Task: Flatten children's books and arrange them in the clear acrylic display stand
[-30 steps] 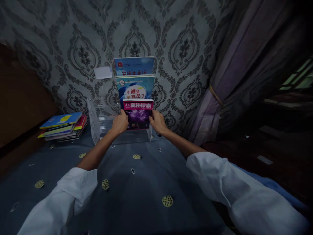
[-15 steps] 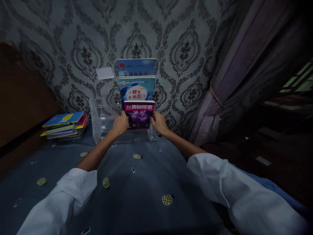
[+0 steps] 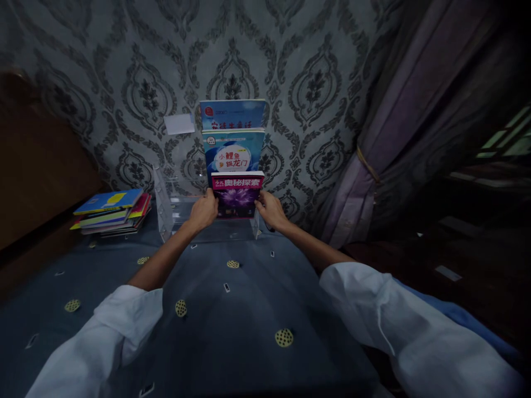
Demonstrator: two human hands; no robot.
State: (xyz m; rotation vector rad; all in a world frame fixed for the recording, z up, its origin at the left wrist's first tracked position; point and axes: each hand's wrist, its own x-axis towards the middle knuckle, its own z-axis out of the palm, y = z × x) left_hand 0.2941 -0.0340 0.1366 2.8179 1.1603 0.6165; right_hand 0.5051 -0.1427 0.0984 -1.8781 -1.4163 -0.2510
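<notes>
A purple book with a pink title band [image 3: 236, 198] stands upright at the front of a clear tiered rack [image 3: 162, 207]. My left hand [image 3: 204, 210] is closed on its left edge, and my right hand [image 3: 270, 210] grips the right edge. Behind it, one tier up, stands a blue book with an oval title panel [image 3: 233, 155]. Farther back and higher, another blue book [image 3: 233, 113] shows only its upper part. The fingers behind the purple book are hidden.
A stack of books [image 3: 112, 210] lies left of the rack. On the wall behind hangs a blank white card [image 3: 179, 124]. A tied purple curtain [image 3: 365, 160] hangs at the right. Dark cloth with yellow spotted shapes covers the table [image 3: 232, 342].
The view has shifted very slightly. Both hands stay on the edges of the purple book, which sits a touch lower against the rack.
</notes>
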